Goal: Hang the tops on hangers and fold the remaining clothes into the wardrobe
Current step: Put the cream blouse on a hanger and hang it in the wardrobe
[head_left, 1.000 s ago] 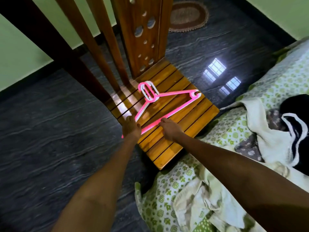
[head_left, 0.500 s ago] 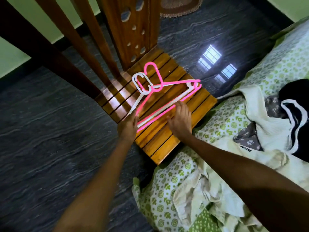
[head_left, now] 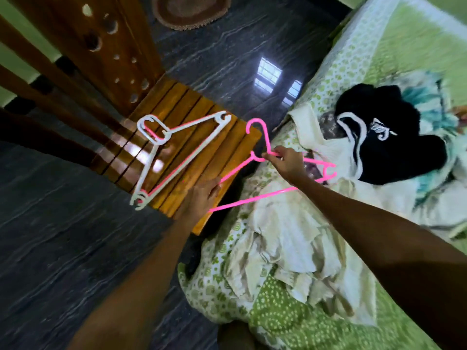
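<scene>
right hand (head_left: 286, 165) pinching pink hanger (head_left: 255, 198) neck

- Slatted wooden chair seat (head_left: 202, 117) is set left of the bed with green patterned sheet (head_left: 379, 46), its corner close to the bed edge.
- White plastic hanger (head_left: 177, 152) is laid flat on the seat, over another pink one partly hidden beneath.
- Pink plastic hanger (head_left: 262, 170) is held between seat and bed, over the bed edge, by right hand (head_left: 288, 165); left hand (head_left: 202, 198) is placed on the seat's near edge.
- Cream crumpled cloth (head_left: 290, 236) is spread on the bed, below the held hanger.
- Black garment with white trim (head_left: 394, 142) is piled on the bed, right of the hanger.
- Oval brown floor mat (head_left: 192, 11) is seen on the floor behind the chair.
</scene>
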`<move>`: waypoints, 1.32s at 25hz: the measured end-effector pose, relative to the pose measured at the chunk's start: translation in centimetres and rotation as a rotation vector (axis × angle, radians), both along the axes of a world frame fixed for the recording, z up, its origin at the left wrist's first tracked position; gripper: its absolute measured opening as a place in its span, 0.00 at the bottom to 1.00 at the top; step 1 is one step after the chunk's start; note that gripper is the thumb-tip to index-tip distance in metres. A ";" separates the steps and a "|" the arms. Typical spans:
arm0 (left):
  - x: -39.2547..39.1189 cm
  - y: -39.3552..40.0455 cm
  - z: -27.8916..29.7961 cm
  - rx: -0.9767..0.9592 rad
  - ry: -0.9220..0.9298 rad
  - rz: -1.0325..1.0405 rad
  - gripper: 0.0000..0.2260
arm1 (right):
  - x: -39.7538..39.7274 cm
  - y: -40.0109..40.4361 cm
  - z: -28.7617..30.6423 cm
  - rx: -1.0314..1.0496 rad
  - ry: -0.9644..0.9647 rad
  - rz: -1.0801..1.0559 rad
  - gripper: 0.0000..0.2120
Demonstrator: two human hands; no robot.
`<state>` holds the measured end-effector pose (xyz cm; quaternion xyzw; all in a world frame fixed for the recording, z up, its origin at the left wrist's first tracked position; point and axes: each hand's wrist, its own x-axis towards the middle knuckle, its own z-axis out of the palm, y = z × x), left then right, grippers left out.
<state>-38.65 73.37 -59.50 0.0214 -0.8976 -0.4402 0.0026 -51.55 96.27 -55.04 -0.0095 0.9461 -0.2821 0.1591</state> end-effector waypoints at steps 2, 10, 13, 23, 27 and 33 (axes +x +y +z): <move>0.4 3.1 0.8 0.038 -0.042 -0.066 0.14 | 1.3 3.7 0.4 0.020 -0.126 -0.109 0.26; 0.9 14.7 0.7 0.180 -0.305 -0.021 0.20 | 12.4 20.2 2.1 0.129 -0.232 -0.433 0.20; -0.2 17.3 -0.5 0.057 -0.433 0.004 0.21 | 15.8 24.7 2.2 0.128 -0.177 -0.715 0.24; -7.1 21.1 -4.6 -0.306 -0.603 -0.174 0.16 | 16.3 28.0 -0.3 0.243 -0.076 -0.727 0.27; -8.3 21.9 -4.2 -0.372 -0.569 0.045 0.13 | 14.0 29.3 0.0 0.237 -0.089 -0.634 0.26; -7.7 21.7 -4.6 -0.358 -0.583 -0.143 0.13 | 10.7 30.6 -0.1 0.215 -0.208 -0.493 0.24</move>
